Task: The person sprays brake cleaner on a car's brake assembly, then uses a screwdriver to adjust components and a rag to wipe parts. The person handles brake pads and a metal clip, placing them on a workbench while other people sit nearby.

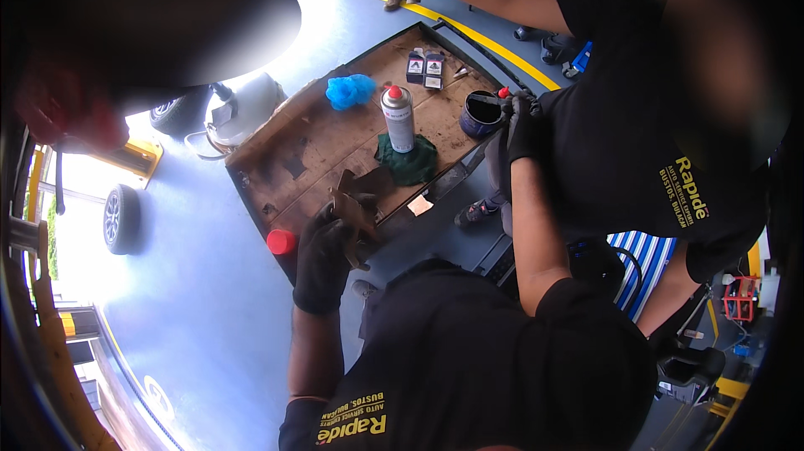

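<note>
My left hand [322, 258], in a black glove, is closed around a brown, worn metal plate [356, 210] with tabs, brake-pad-like in shape. It is over the near left edge of a cardboard-lined tray table [314, 141]. My right hand [526, 126], also gloved in black, is closed on a thin dark stick-like tool [490, 100] at the mouth of a dark open can [480, 118]. The tool's tip and exact kind are hard to make out. A spray can [399, 120] with a red cap stands between my hands on a dark green cloth [410, 164].
A red cap [281, 241] lies at the table's left corner. Farther back are a crumpled blue cloth [350, 92] and two small boxes [425, 67]. A co-worker [620, 91] stands close on the right, one arm stretched across the far side. A white tank [251, 108] and wheel [122, 218] are left.
</note>
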Motion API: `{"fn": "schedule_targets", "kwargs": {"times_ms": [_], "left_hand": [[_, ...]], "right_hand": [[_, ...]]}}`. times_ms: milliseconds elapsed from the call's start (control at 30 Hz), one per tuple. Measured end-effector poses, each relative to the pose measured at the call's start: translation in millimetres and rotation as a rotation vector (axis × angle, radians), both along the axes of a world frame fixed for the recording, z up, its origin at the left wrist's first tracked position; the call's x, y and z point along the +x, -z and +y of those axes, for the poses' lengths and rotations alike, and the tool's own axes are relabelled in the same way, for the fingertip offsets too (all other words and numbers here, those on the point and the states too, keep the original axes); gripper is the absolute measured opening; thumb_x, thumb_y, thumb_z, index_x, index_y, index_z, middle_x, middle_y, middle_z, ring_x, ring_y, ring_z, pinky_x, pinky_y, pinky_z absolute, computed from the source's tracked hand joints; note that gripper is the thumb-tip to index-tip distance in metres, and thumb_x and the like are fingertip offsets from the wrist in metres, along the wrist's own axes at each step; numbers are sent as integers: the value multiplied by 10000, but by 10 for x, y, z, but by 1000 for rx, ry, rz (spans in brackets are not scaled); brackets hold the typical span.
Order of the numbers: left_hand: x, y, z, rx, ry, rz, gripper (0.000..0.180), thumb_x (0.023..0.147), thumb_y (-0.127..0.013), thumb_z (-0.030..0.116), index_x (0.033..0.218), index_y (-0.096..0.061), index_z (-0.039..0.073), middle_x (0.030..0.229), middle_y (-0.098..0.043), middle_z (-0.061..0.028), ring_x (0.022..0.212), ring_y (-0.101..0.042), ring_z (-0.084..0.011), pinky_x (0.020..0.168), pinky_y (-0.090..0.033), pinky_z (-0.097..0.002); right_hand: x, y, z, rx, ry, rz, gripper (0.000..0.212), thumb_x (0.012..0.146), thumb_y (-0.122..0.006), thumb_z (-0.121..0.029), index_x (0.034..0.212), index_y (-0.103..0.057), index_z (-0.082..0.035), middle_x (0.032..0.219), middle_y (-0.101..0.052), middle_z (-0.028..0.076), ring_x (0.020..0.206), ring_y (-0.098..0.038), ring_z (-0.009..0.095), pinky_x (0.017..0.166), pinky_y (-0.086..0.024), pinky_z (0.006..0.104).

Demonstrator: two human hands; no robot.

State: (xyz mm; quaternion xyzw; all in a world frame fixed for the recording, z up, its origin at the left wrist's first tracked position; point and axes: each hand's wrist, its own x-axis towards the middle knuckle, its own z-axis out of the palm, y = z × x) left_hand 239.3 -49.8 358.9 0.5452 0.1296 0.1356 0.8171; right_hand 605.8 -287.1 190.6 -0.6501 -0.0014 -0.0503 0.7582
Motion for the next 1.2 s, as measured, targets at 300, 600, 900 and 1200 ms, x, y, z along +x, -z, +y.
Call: {"fn": "schedule_targets", "kwargs": {"times_ms": [300, 600, 900, 1200], "left_hand": [[99, 116, 303, 637, -1, -89, 268, 1013, -537, 178, 1088, -685, -32, 868, -658, -46, 775, -635, -121, 705, -510, -294], [-323, -238, 336, 222, 43, 39, 295, 971, -561, 211, 1097, -661, -37, 858, -664, -95, 766, -673, -168, 705, -535, -297], [-626, -202, 320, 374, -54, 4, 512, 947, -611, 399, 1119, -660, -81, 986, -709, -161, 882, -708, -219, 798, -574, -315], [-647, -292, 372, 470, 85, -91, 267, 936, -582, 153, 1166, -652, 36, 1040, -696, -155, 908, -698, -272, 775, -554, -355]], "right_hand": [[-751, -816, 385, 712, -343, 162, 193, 982, -594, -89, 1148, -667, -25, 966, -711, 83, 734, -684, 157, 605, -563, 243], [-1893, -2139, 791, 242, -725, -664, 238, 952, -518, 17, 1166, -622, 30, 1032, -672, 155, 918, -661, 204, 758, -540, 309], [-2186, -2445, 819, -214, -799, -1144, 186, 834, -636, 76, 988, -702, -5, 989, -700, 157, 867, -701, 258, 786, -567, 371], [-2322, -2636, 814, -389, -908, -1405, 232, 780, -719, -46, 1012, -702, -53, 1016, -701, 128, 844, -696, 283, 749, -538, 403]]}}
